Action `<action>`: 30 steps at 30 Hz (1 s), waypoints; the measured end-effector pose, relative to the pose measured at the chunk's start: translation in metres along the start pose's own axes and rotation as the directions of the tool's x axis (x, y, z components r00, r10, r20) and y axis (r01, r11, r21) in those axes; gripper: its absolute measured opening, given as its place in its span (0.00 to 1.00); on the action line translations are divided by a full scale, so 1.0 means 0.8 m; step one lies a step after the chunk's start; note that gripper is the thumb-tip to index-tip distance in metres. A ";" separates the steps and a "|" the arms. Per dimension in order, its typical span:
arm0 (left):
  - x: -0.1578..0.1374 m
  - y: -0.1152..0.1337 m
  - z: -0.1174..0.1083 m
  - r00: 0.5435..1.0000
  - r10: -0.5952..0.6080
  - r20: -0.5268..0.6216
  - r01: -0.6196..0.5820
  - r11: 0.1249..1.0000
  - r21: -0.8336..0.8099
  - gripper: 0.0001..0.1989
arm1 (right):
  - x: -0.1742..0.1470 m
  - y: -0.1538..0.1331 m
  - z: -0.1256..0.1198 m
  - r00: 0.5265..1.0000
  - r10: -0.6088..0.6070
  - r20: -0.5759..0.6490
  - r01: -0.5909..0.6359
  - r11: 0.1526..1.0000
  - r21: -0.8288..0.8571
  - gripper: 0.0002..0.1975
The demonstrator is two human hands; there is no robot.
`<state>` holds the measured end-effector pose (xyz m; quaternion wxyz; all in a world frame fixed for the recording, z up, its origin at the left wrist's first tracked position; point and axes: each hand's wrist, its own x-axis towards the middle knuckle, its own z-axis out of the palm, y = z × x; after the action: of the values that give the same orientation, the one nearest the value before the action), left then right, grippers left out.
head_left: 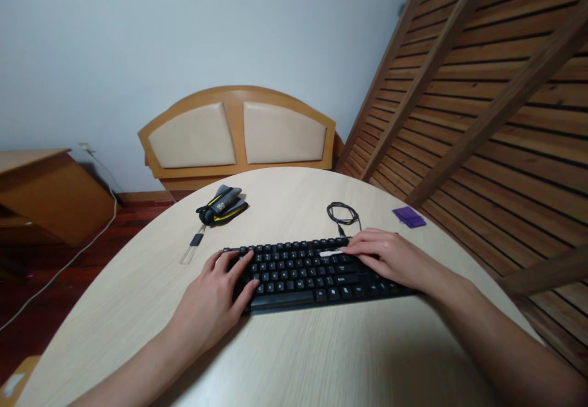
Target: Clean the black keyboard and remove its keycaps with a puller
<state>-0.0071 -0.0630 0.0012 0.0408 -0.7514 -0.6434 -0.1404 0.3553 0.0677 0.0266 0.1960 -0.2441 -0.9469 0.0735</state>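
A black keyboard [294, 275] lies on the pale round table [321, 346]. Resting over its left end is my left hand [218, 287], fingers spread, with the tips and thumb touching the keys. My right hand [386, 254] is over the right part of the keyboard, pinching a slim white stick [331, 252]. The stick points left and lies low along the upper rows of keys; its exact kind is too small to tell. Behind the keyboard, a coiled black cable [343, 213] runs to its back edge.
At the back left of the table is a folded grey and black cloth item with yellow trim [225, 205], its wire loop [190, 251] toward me. A purple cloth [408, 216] lies at the right edge. A wooden headboard [239, 131] and slatted wooden frame [482, 100] stand beyond.
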 end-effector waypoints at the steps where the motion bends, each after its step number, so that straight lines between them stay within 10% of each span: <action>1: 0.000 0.000 0.000 1.000 0.000 -0.004 0.000 1.000 -0.002 0.26 | -0.002 0.003 -0.002 1.000 0.010 -0.007 -0.010 1.000 0.002 0.17; 30: 0.001 0.001 0.000 1.000 -0.018 -0.003 0.018 1.000 -0.010 0.26 | 0.004 -0.008 0.006 0.999 -0.034 -0.040 0.034 0.999 0.007 0.18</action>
<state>-0.0060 -0.0624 0.0017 0.0368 -0.7456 -0.6493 -0.1452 0.3485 0.0636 0.0246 0.2168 -0.2288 -0.9465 0.0690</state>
